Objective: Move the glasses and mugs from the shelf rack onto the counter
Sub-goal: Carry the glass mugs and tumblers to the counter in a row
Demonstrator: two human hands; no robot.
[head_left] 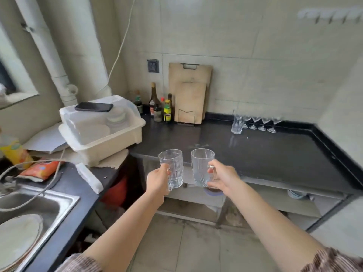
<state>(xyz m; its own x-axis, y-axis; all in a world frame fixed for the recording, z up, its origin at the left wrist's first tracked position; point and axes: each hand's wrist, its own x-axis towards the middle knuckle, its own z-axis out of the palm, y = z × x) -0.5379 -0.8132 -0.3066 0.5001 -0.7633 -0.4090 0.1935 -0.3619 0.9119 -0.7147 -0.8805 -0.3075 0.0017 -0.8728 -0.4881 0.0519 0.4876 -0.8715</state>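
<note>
My left hand grips the handle of a clear dimpled glass mug, held upright in the air at the front edge of the black counter. My right hand holds a second clear mug with vertical lines, by its handle and base, right beside the first. At the back of the counter stand a tall tumbler and a row of several stemmed glasses. Below the counter runs a metal shelf rack with a small object at its right.
Two wooden cutting boards and several sauce bottles stand against the wall. A white dish bin with a phone on its lid sits to the left. A sink holding plates is at the lower left.
</note>
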